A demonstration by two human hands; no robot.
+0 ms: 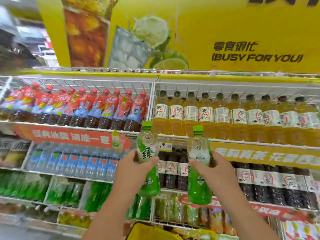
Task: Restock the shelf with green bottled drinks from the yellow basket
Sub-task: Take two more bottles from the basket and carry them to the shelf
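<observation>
Yellow basket (pixel 147 231) below | left hand (pixel 131 170) grasps green bottle (pixel 149 163) | right hand (pixel 216 172) grasps second green bottle (pixel 199 170) | slot upright among green stock (pixel 97 196) (labels outward)

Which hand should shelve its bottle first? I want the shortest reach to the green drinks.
Probably the left hand. Its green bottle is on the side of the green bottles on the lower-left shelf; the right hand holds its bottle before dark drinks.

Two bare forearms, no sleeves in view; left hand (pixel 133 168), right hand (pixel 219 172) ungloved
</observation>
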